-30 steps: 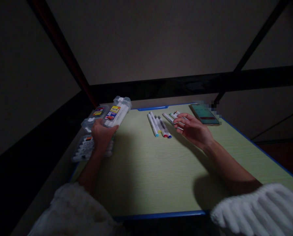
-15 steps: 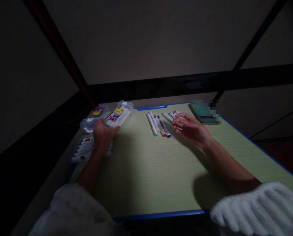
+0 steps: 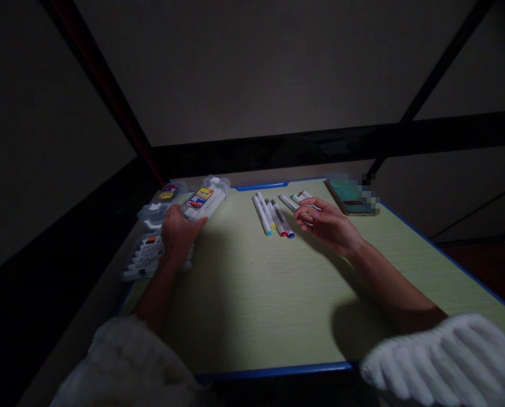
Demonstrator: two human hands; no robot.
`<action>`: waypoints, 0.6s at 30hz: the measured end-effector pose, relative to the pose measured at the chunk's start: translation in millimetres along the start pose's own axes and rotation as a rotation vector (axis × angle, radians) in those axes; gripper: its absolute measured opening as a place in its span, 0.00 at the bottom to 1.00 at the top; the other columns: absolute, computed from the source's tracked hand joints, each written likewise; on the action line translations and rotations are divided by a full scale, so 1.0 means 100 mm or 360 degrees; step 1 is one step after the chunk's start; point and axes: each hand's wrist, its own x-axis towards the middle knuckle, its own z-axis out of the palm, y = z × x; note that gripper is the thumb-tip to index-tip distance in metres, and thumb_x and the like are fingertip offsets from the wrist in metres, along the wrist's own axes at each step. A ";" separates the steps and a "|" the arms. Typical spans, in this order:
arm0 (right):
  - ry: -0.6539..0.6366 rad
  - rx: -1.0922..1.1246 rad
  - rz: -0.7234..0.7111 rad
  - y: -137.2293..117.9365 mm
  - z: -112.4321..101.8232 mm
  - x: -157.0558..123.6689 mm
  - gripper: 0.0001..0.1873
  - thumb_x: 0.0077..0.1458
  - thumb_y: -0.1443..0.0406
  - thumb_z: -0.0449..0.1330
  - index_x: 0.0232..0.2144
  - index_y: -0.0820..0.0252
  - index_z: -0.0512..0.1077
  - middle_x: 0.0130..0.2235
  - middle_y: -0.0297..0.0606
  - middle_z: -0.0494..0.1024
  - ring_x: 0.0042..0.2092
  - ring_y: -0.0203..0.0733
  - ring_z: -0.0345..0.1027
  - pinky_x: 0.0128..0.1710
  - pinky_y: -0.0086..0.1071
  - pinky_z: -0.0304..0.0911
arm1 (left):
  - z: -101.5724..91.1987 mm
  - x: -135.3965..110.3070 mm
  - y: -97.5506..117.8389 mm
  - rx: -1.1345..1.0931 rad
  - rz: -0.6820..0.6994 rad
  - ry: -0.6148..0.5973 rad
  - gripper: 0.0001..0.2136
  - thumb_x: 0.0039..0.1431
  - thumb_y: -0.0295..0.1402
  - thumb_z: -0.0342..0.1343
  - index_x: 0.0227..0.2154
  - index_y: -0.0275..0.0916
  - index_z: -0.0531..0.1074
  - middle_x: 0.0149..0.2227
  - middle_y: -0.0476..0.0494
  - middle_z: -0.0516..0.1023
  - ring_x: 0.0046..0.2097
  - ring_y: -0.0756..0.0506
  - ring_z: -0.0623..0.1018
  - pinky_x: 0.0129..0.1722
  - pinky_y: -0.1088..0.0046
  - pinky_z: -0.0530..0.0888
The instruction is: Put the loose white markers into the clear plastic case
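The wall [image 3: 277,68] fills the far side, dim and grey. Below it stands the table [image 3: 260,305], pale green with a blue rim, and both of the person's arms reach in over it from the near edge. The white sleeves [image 3: 443,353] leave both forearms bare. The left arm [image 3: 156,294] runs steeply forward and slightly inward; the right arm [image 3: 392,285] slants forward and to the left, raised enough to throw a shadow on the table.

The left hand [image 3: 178,232] is bent around the near end of a box [image 3: 214,202], thumb along its right side and fingers going out of sight on the left, so the grip is closed on it. The box points away and to the right, at the table's far left; whether its underside touches the table cannot be told. The right hand [image 3: 332,226] is half open, fingers loosely bent and pointing left, with nothing visible in its grasp; it hovers just by three markers [image 3: 288,202], partly covering them.

Left of the left hand sit a marker set [image 3: 142,257] and, farther off, a case [image 3: 167,195]. The phone [image 3: 349,195] lies beyond the right hand. Between the hands lie loose pens [image 3: 263,215], their ends light blue, yellow, red and blue.
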 end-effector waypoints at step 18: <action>0.0047 -0.0155 0.0097 0.02 -0.02 0.02 0.13 0.40 0.62 0.67 0.31 0.55 0.71 0.32 0.31 0.76 0.31 0.32 0.70 0.29 0.25 0.65 | 0.00 -0.01 -0.02 0.0057 -0.0020 -0.0226 0.34 0.42 0.47 0.61 0.51 0.36 0.57 0.51 0.31 0.69 0.51 0.32 0.70 0.46 0.57 0.70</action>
